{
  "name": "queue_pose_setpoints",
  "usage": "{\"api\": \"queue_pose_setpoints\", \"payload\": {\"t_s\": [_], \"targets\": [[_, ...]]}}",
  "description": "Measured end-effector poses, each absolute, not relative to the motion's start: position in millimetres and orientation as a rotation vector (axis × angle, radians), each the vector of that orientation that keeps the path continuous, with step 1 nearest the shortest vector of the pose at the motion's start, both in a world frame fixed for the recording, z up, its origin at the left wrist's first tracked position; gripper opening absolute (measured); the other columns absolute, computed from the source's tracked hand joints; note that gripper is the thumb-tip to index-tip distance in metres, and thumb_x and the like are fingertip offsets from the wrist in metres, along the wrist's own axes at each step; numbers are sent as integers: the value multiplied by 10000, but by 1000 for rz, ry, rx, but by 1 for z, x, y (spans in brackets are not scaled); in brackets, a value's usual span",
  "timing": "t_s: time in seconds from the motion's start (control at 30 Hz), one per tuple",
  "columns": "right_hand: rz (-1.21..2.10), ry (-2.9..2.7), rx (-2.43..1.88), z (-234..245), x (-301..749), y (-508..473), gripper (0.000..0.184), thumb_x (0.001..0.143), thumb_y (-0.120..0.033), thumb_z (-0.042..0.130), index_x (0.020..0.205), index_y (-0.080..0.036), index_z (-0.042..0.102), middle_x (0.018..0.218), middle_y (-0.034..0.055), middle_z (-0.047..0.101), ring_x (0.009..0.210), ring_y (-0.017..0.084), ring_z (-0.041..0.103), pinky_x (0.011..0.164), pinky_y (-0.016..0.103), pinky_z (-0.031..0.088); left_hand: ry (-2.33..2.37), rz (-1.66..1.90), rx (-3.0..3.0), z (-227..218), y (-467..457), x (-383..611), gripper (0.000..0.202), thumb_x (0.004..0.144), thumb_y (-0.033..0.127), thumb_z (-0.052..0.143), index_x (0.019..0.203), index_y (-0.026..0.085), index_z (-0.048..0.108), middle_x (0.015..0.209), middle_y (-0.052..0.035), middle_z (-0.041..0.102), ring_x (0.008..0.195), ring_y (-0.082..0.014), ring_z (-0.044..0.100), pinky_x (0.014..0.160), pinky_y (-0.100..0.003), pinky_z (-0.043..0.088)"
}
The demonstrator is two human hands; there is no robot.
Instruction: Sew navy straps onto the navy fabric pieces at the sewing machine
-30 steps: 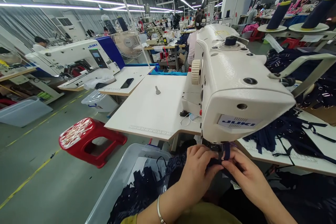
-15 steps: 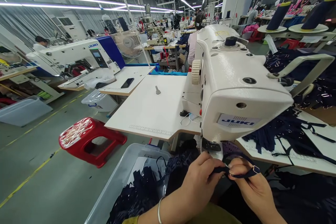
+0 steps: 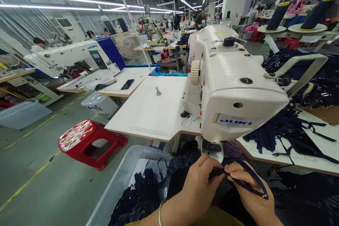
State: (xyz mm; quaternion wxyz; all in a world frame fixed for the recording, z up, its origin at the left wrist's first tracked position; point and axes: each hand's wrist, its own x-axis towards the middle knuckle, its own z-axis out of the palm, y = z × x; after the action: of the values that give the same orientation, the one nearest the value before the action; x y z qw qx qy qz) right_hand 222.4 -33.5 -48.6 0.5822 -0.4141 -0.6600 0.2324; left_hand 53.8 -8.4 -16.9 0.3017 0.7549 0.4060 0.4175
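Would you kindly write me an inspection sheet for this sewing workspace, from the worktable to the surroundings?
Surface: white worktable with ruler markings near its front edge; a small grey piece lies on it.
Job's things: navy strap, looped over the right hand; white sewing machine just beyond.
Clutter: dark straps in a clear bin; phone on the adjoining table.
Hands: left hand and right hand both pinch the strap.
Cables: thin pale cord beside the machine; whether it is a cable cannot be told.
Surroundings: red stool on the floor, fan behind.
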Motion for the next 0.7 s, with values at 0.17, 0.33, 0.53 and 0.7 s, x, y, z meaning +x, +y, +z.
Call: {"api": "queue_pose_setpoints", "payload": {"t_s": [0.17,0.33,0.53,0.7], "targets": [[588,-1503,-933,-41,221,-35,198,797,-95,663,880,-274,673,843,-7,699,750,151,673,698,220,566,1084,1004,2029,-15,-10,52,259,755,41,703,949,203,646,869,-1,631,773,-139,618,684,-198,478],[907,-1349,-1155,-27,214,-32,29,845,-255,649,820,-267,640,789,-25,698,732,130,684,657,171,554,1089,804,2144,-5,-6,41,259,743,319,790,936,221,648,834,14,646,710,-144,621,620,-215,461],[983,-1251,-1469,-36,203,-16,246,838,-463,610,913,-230,631,877,39,693,824,195,640,703,261,520,1294,865,2425,-6,16,26,243,922,422,556,933,189,623,846,-29,650,763,-186,602,663,-283,459],[888,-1294,-1425,-45,199,-3,231,862,-437,574,957,-227,580,850,21,587,692,155,541,676,279,479,955,940,2893,-21,16,20,327,1012,181,336,1261,188,548,1186,-50,643,1092,-178,545,935,-324,373]]}}
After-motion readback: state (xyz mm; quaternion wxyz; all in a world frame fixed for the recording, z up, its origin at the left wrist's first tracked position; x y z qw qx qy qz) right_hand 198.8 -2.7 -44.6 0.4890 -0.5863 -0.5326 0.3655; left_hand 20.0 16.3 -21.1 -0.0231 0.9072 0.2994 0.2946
